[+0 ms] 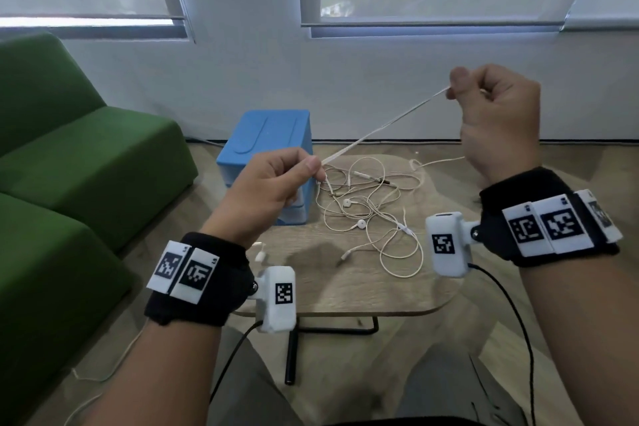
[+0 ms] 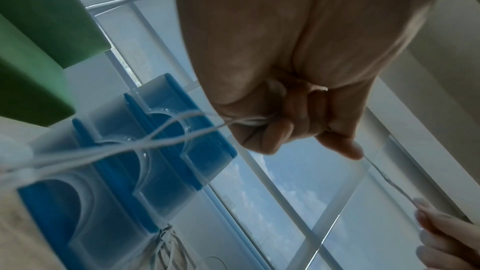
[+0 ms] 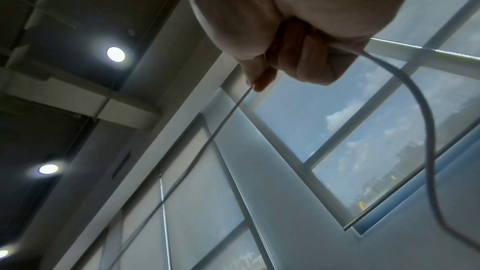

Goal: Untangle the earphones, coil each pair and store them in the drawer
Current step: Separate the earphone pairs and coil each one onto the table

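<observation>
Above the desk [image 1: 345, 290], head view: left hand [image 1: 273, 187] and right hand [image 1: 498, 114] each pinched one taut cord [image 1: 380, 126], running toward 2 o'clock; earphones [image 1: 366, 214] tangled below, drawer [image 1: 266, 149] at 10.
Left wrist view: fingers [image 2: 278, 130] clamped on cord strands.
Right wrist view: fingertips [image 3: 262, 81] pinched the cord, slack trailing toward 5 o'clock.

Both forearms are bare, and each wrist wears a black fabric band [image 1: 193, 282] – the other band [image 1: 539, 218] sits on the right wrist – carrying white plates printed with black square code markers. A white boxy camera housing [image 1: 278, 297] is screwed to the left band – its twin [image 1: 447, 242] to the right – each bearing one marker and trailing a thin black cable [image 1: 511, 308].
</observation>
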### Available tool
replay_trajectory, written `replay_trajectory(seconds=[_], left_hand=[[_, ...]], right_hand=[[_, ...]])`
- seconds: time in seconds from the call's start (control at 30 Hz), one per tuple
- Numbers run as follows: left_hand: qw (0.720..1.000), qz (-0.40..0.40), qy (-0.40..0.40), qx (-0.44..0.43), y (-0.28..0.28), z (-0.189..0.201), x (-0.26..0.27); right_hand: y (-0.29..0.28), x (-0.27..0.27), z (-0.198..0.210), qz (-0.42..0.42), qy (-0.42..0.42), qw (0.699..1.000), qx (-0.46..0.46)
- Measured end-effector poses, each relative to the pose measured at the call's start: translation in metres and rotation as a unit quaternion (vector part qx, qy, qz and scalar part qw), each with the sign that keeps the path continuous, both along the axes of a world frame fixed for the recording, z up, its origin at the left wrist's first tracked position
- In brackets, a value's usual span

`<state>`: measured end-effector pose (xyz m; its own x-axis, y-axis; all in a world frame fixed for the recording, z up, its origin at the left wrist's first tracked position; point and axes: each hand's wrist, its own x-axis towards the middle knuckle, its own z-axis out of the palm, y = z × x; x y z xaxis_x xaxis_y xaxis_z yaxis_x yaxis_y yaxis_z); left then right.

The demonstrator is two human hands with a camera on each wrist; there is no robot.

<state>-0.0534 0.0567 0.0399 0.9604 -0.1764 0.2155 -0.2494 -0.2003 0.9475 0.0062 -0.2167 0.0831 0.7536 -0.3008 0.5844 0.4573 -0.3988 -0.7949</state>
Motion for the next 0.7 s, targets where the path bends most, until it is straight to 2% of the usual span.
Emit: replay_trajectory(seconds=[0.1, 0.17, 0.27, 0.4, 0.5, 0.57, 0.63, 0.7], left_hand=[[1.0, -0.014, 0.013, 0.008, 0.001, 0.003, -0.001], [0.999, -0.035, 0.026, -0.027, 0.001, 0.008, -0.003], [0.996, -0.072, 0.035, -0.04, 0.0, 0.02, -0.006], [0.995, -0.095, 0.017, -0.026, -0.007, 0.033, -0.009], [0.996, -0.094, -0.013, 0.002, -0.012, 0.035, -0.011], [0.996, -0.089, -0.021, 0.012, -0.014, 0.033, -0.01], [0.996, -0.084, -0.014, 0.01, -0.014, 0.031, -0.01], [0.997, -0.081, -0.002, -0.001, -0.013, 0.028, -0.012]], right_hand=[[0.006, -0.001, -0.005, 0.028, 0.037, 0.999, 0.008], [0.016, -0.005, -0.008, 0.097, 0.07, 0.993, 0.007], [0.035, -0.016, -0.007, 0.218, 0.082, 0.972, -0.022], [0.056, -0.03, 0.002, 0.298, 0.063, 0.946, -0.111], [0.061, -0.036, 0.007, 0.365, 0.074, 0.92, -0.121], [0.061, -0.035, 0.006, 0.355, 0.075, 0.924, -0.122], [0.061, -0.028, 0.001, 0.305, 0.067, 0.943, -0.114], [0.056, -0.017, -0.008, 0.243, 0.073, 0.965, -0.065]])
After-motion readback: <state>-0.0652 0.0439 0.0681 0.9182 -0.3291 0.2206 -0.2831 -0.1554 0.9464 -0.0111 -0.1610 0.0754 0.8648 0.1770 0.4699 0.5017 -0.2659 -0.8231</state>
